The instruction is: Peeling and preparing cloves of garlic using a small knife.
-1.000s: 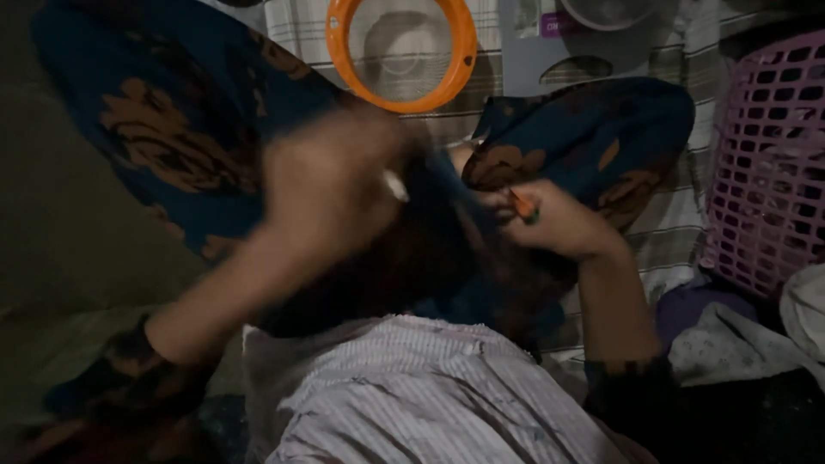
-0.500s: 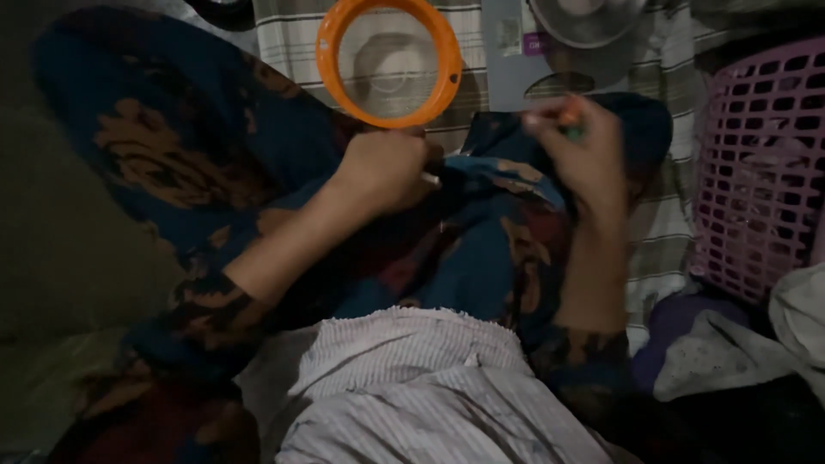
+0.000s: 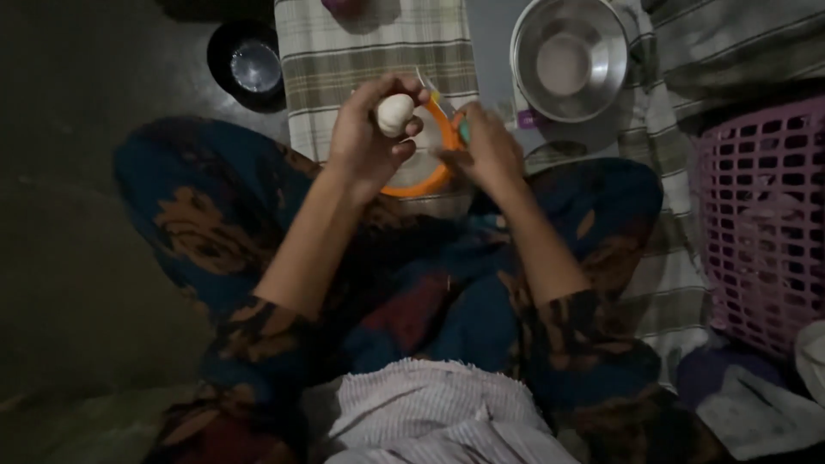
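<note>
My left hand [image 3: 365, 137] grips a small pale round vegetable [image 3: 394, 114], like a peeled bulb, held up between thumb and fingers. My right hand [image 3: 488, 148] is closed around a small tool with an orange and green handle [image 3: 461, 129], its thin blade pointing toward the vegetable. Both hands hover just above an orange-rimmed bowl [image 3: 436, 176] on the floor in front of my crossed legs, which are covered in blue and brown patterned cloth.
A steel bowl [image 3: 569, 57] stands beyond my right hand on a striped cloth [image 3: 378, 51]. A dark round container [image 3: 249, 64] sits at the far left. A pink plastic basket [image 3: 760, 223] stands at the right, with crumpled cloths [image 3: 756, 412] below it.
Both hands have risen from my lap to above the orange bowl and come together. The pale vegetable now shows in my left hand. The view has shifted, showing the steel bowl.
</note>
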